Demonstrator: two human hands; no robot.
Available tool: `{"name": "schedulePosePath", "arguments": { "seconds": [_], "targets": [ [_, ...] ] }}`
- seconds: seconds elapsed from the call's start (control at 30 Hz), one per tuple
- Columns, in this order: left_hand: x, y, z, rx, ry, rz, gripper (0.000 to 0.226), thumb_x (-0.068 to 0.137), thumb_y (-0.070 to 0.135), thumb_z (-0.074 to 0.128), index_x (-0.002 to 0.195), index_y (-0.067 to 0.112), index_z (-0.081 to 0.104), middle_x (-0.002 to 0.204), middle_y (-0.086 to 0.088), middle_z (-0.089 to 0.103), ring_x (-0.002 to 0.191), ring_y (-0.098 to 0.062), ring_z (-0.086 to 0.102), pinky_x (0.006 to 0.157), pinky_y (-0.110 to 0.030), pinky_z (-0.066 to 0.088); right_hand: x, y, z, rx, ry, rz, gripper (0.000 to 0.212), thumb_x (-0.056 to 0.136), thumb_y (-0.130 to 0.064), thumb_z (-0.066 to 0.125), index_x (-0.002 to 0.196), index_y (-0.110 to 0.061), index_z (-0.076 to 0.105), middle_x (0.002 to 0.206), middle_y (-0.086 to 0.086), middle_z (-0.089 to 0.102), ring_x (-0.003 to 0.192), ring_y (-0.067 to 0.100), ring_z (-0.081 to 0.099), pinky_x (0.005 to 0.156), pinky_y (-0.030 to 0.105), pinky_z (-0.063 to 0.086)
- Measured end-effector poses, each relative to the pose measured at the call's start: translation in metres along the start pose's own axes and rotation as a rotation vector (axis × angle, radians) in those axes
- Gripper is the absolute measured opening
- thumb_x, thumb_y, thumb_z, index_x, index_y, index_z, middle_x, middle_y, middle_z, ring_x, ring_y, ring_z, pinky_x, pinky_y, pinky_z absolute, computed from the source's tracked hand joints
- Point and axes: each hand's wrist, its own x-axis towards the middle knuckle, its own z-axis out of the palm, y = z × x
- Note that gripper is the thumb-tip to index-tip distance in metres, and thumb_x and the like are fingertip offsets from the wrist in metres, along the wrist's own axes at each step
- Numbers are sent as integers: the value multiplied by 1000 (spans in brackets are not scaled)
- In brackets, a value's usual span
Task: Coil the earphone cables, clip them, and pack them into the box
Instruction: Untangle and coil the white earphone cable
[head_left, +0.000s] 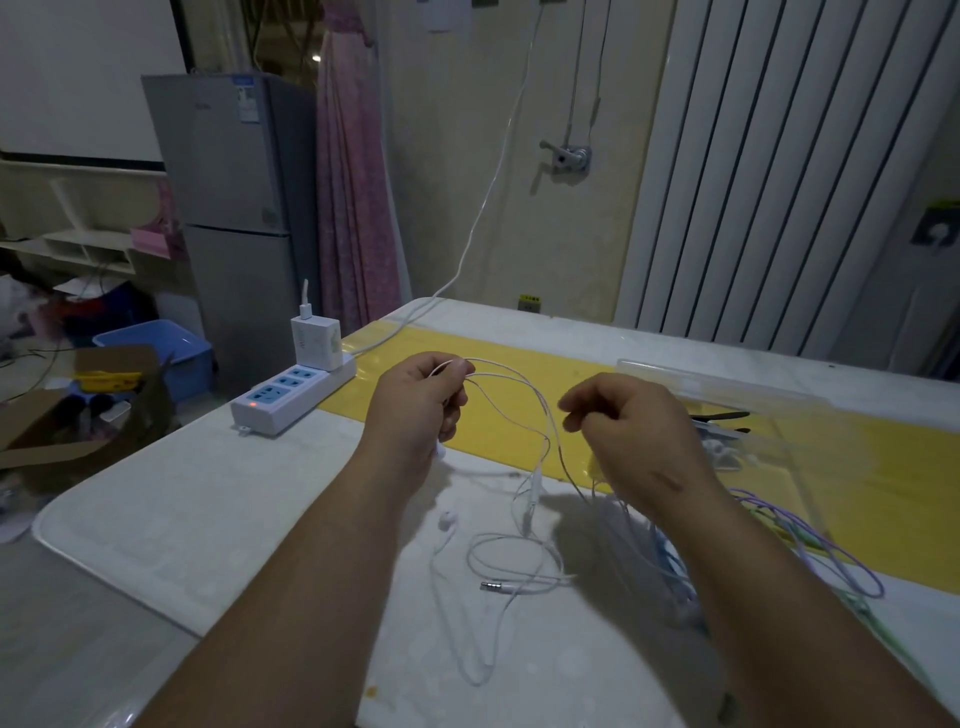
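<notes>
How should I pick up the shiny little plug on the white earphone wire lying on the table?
Pinch the silver metal plug of the white earphone cable by its white plastic sleeve, coming straight down from above, fingers on its two long sides. It lies flat on the white table mat, tip pointing left, so nothing fits under it.

box (727, 384) contents blurred; coloured cables (826, 545) partly hidden

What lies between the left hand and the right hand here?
Loops of the white earphone cable, gripped by the left hand, arch toward the right hand; head view.
</notes>
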Motion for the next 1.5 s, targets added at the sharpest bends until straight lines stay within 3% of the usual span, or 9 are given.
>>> {"name": "schedulePosePath", "arguments": {
  "seconds": [0.23,0.33,0.4,0.73,0.87,1.0,1.1,1.3,1.5],
  "targets": [
    [-1,2,0,-60,16,12,16,96,8,53,84,7,64,60,-5,47,44,-12,32,43,-20,27,-5,-2,4,-100,-85,91,23,82,-35,65,66,-19,61,59,-6,55,62,16,53,63,34,45],
    [0,3,0,-76,29,9,16,96,8,53,83,8,64,60,-4,47,44,-12,32,42,-20,27,-9,-7,16,-475,-280,174,41,78,-59,64,71,-19,64,66,-5,62,70,18,60,67,32,47],
    [0,3,-1,-75,60,13,17,96,8,53,83,9,64,60,-3,47,44,-12,32,42,-20,27,-9,-7,25,-615,-313,168,28,81,-48,64,75,-21,65,77,-3,66,79,22,63,70,32,50],
    [7,3,-8,37,471,-104,14,95,21,55,85,15,62,72,-3,62,52,-16,50,50,-25,40,0,-5,-2,527,118,179,21,98,-10,50,87,-16,66,68,2,66,67,16,60,51,12,44],
    [4,5,-9,139,472,-123,19,93,29,60,89,11,65,73,-2,56,58,-17,46,53,-28,39,0,-12,-4,765,139,238,21,103,-13,43,92,-11,61,65,2,55,56,16,55,53,25,51],
    [6,9,-10,266,361,-189,12,89,23,61,85,15,69,84,2,64,76,-18,56,75,-34,46,0,-9,-2,808,82,294,20,103,-16,42,91,-13,57,61,-1,36,45,10,28,40,23,29],
    [-4,9,-1,327,255,46,23,76,17,61,95,27,69,100,9,65,96,-14,58,81,-31,46,1,-8,2,795,62,297,20,103,-15,43,90,-13,58,61,-2,35,47,9,23,41,20,21],
    [-12,-6,9,746,-204,464,29,70,44,72,97,34,68,94,16,63,90,-3,55,77,-18,41,1,-7,5,785,3,271,20,103,-18,43,91,-13,59,63,0,37,48,9,24,38,19,24],
    [-8,-1,6,406,-34,269,8,83,9,73,79,16,73,65,3,67,61,-8,59,61,-23,50,4,-6,3,838,123,291,20,102,-15,45,89,-12,60,62,0,40,47,9,25,40,19,20]
  ]
}}
